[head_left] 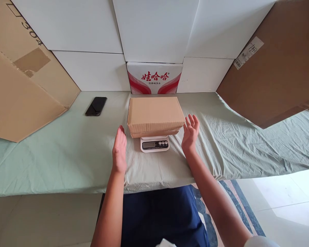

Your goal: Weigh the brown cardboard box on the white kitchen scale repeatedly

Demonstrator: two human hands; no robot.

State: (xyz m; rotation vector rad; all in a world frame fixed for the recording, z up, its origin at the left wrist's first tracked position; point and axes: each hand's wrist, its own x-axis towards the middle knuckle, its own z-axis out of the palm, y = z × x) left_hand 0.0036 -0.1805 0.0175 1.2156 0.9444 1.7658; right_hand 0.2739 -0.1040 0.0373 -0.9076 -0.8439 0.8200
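A brown cardboard box (pixel 156 111) rests on a small white kitchen scale (pixel 155 150), covering the scale's platform. The scale's dark display and several round buttons show at the front; I cannot read a number on it. To the left of the box, my left hand (pixel 119 149) is held upright with fingers stretched out, a small gap from the cardboard. My right hand (pixel 191 133) is at the box's right front corner, fingers spread, close to the cardboard; whether it touches I cannot tell. Neither hand grips anything.
A black smartphone (pixel 96 106) lies on the green cloth-covered table (pixel 67 154) at the left. A white and red carton (pixel 155 78) stands behind the box. Large cardboard panels (pixel 275 68) flank both sides, with white panels (pixel 157 27) along the back.
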